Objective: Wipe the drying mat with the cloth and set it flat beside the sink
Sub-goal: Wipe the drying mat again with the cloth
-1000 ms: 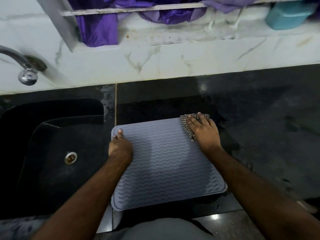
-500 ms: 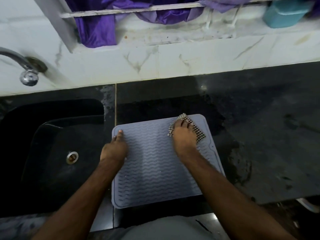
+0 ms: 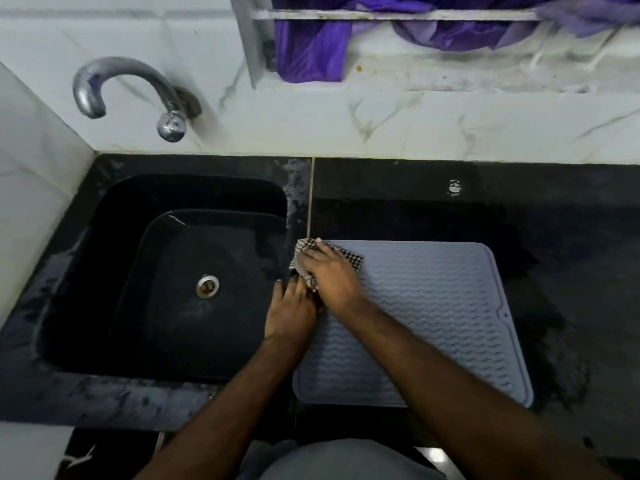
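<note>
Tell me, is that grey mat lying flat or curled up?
Flat. The drying mat lies spread on the dark counter beside the sink; no visible edge lifts.

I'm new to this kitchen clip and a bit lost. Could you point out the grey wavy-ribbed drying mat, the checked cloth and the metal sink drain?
Grey wavy-ribbed drying mat (image 3: 433, 317): head view, on its bare ribbed middle.
Checked cloth (image 3: 351, 259): head view, on the corner showing beyond the fingers.
Metal sink drain (image 3: 207, 286): head view, on its round centre.
</note>
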